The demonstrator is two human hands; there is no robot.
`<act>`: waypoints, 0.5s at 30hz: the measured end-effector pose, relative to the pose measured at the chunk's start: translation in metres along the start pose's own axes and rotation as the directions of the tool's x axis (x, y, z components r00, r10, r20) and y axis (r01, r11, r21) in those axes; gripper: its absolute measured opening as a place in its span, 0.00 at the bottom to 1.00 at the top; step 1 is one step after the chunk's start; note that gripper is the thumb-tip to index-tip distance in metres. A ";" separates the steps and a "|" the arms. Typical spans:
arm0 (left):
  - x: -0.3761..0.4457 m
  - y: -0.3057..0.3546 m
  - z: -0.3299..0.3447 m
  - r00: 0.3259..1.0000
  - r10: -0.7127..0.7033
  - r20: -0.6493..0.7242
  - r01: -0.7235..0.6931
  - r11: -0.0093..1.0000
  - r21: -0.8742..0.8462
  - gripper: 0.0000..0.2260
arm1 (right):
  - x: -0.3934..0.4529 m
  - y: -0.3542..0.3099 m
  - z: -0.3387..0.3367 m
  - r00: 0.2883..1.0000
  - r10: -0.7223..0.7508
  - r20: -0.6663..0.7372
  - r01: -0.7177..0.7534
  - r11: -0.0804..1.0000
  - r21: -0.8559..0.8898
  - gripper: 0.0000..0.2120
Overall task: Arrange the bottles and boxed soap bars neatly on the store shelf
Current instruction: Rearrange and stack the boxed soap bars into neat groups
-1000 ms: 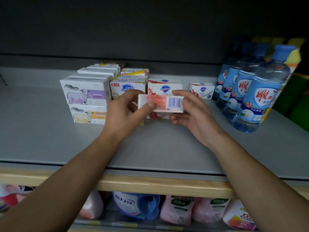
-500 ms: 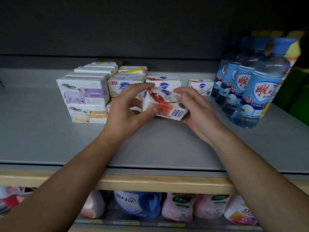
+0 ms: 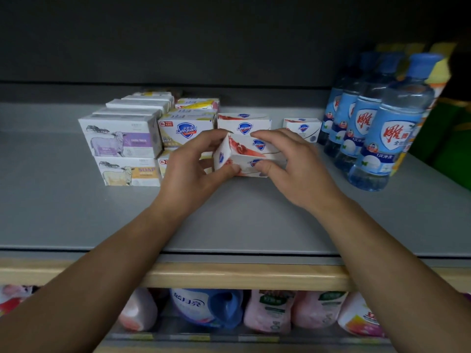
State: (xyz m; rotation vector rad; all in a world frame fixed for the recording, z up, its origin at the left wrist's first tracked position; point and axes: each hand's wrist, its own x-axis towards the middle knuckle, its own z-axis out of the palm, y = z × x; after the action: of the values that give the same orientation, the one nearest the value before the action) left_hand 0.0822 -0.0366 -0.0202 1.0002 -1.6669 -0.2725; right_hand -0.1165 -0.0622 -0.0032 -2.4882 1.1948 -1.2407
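Observation:
A white and red Safeguard soap box [image 3: 248, 155] is gripped between my left hand [image 3: 193, 171] and my right hand [image 3: 293, 169], just above the grey shelf [image 3: 76, 212], in front of another red Safeguard box [image 3: 243, 123]. Left of it stand yellow Safeguard boxes [image 3: 184, 127] and stacked sheep-print soap boxes [image 3: 119, 138]. A single small Safeguard box [image 3: 302, 128] stands to the right. Several blue-labelled bottles [image 3: 387, 133] stand in a row at the far right.
The shelf's wooden front edge [image 3: 242, 276] runs below my forearms. Pink and blue detergent pouches [image 3: 209, 309] fill the lower shelf. Yellow and green packs [image 3: 443, 103] stand behind the bottles at the right edge.
Both hands have turned the soap box from barcode side up to logo side up and lowered it toward the shelf in front of the red Safeguard box.

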 end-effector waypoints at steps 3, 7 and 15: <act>0.001 0.001 0.003 0.999 0.016 -0.047 -0.011 0.995 0.103 0.18 | -0.002 0.010 -0.012 1.000 0.015 -0.003 -0.015 0.992 -0.127 0.22; 0.004 -0.008 0.000 0.993 0.016 -0.115 0.030 0.922 0.387 0.13 | -0.012 0.043 -0.032 0.984 0.175 -0.020 -0.174 0.946 -0.274 0.21; 0.008 -0.020 0.001 0.997 -0.073 -0.040 0.082 0.800 0.594 0.20 | -0.008 0.063 -0.036 0.966 0.255 -0.043 -0.215 0.702 -0.679 0.23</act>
State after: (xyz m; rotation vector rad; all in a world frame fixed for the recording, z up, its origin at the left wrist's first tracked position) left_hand 0.0907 -0.0553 -0.0278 1.5358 -1.7349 0.2342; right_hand -0.1832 -0.0910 -0.0108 -2.6375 2.1982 -0.7294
